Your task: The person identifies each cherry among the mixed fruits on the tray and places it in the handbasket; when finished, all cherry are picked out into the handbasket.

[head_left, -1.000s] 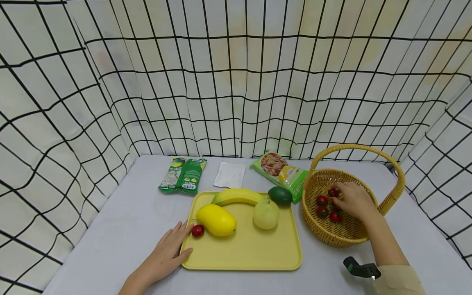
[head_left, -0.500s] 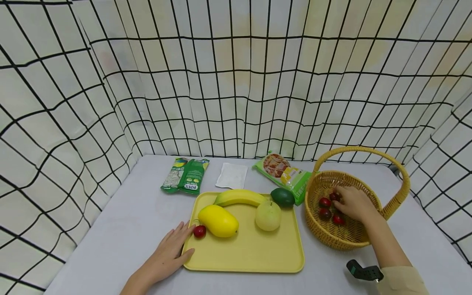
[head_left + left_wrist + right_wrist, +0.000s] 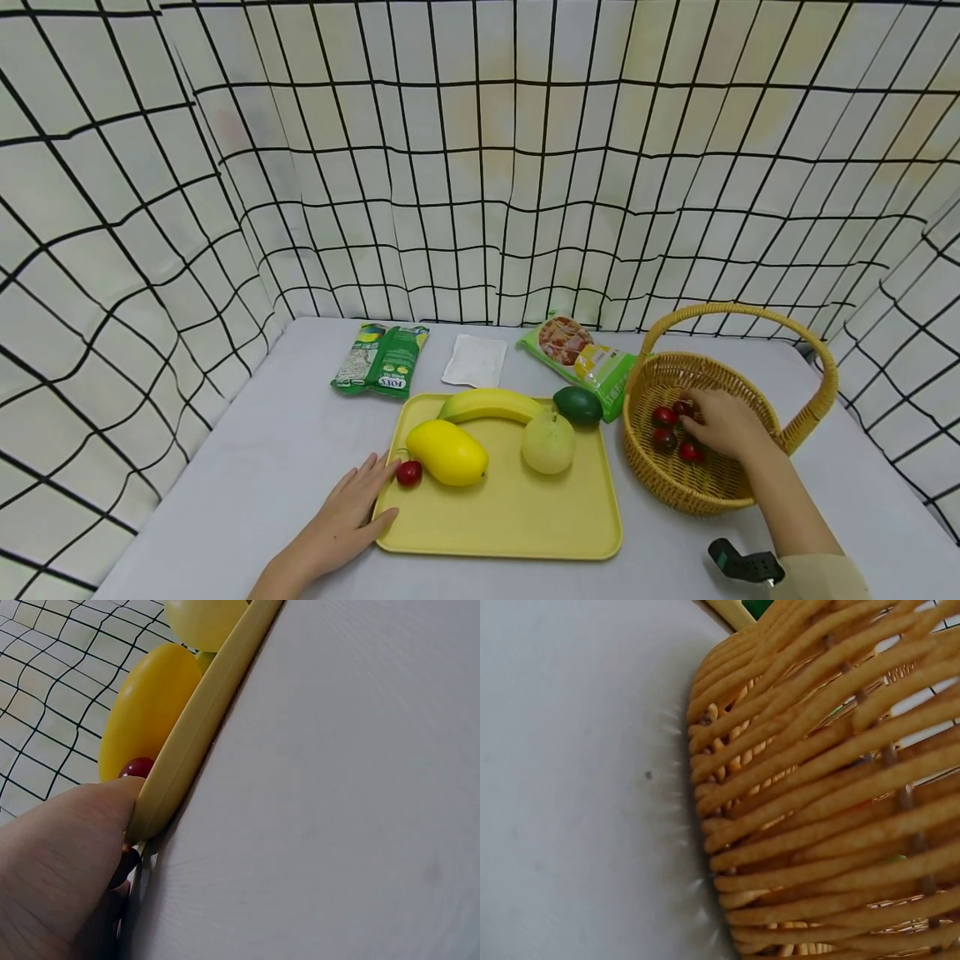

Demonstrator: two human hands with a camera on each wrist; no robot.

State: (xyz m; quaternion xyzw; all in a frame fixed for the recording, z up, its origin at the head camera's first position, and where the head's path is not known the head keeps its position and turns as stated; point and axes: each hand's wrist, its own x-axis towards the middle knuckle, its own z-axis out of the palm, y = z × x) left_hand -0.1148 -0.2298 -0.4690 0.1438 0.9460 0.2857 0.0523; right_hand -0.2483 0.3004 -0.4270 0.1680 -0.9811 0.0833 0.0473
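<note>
My left hand [image 3: 339, 518] rests with its fingers spread along the left rim of a yellow tray [image 3: 525, 525]. Its fingertips lie close to a red cherry [image 3: 408, 474] on that tray. Beside the cherry are a mango [image 3: 447, 452], a banana [image 3: 491, 404] and a round green-yellow pear [image 3: 548, 442]. Inside a wicker basket [image 3: 660, 492] on the right, my right hand [image 3: 723, 423] pinches a dark red cherry [image 3: 682, 408] low among several others. The right wrist view shows only the outside of the basket wall [image 3: 817, 810]; that hand is hidden there.
A dark green avocado-like fruit [image 3: 577, 405] lies at the tray's back right corner. Behind the tray are a green snack bag [image 3: 382, 360], a white packet [image 3: 476, 361] and a light green food bag [image 3: 581, 358]. The basket's tall handle [image 3: 813, 400] arches above the right hand.
The view has shifted slightly. Within the basket, my right hand has lowered its cherry a little towards the other cherries. My left hand stays on the tray's rim.
</note>
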